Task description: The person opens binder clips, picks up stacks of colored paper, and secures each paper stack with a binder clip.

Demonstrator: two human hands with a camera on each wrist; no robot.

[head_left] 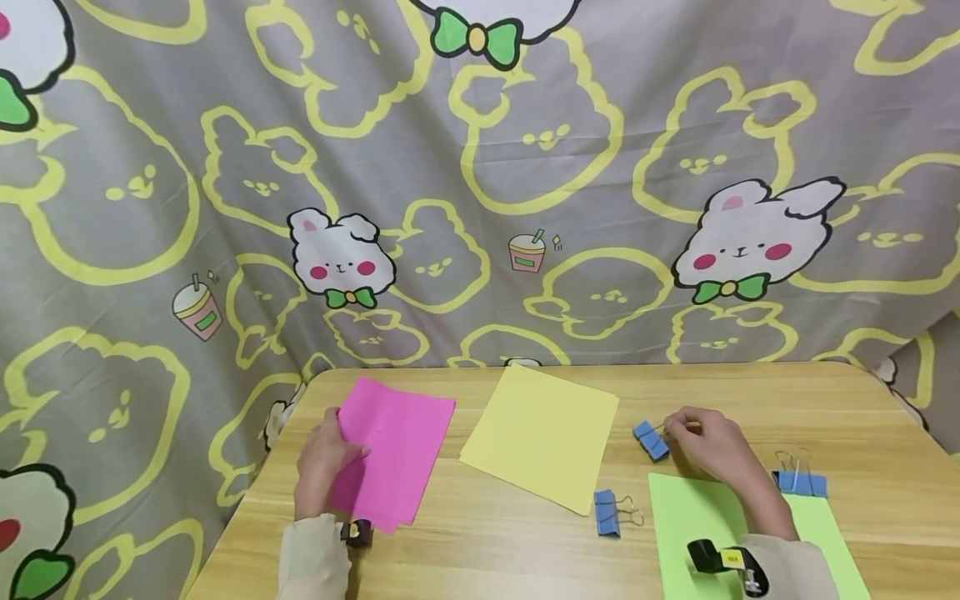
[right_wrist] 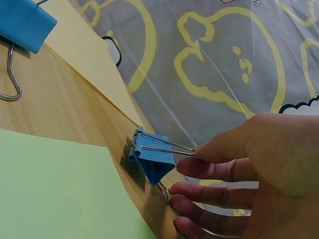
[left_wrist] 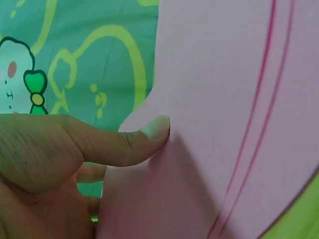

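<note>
On the left, my left hand pinches the left edge of a stack of pink paper sheets. Its thumb lies on top of the paper in the left wrist view, with the other fingers underneath. My right hand holds a blue binder clip by a wire handle, between thumb and index finger. In the right wrist view that clip shows its second handle down by the other fingers. A second blue binder clip lies on the table, nearer to me than the held one.
Yellow paper sheets lie mid-table, between the pink stack and the clips. Green paper sits under my right forearm, with another blue binder clip on its far edge. A patterned curtain hangs behind the wooden table.
</note>
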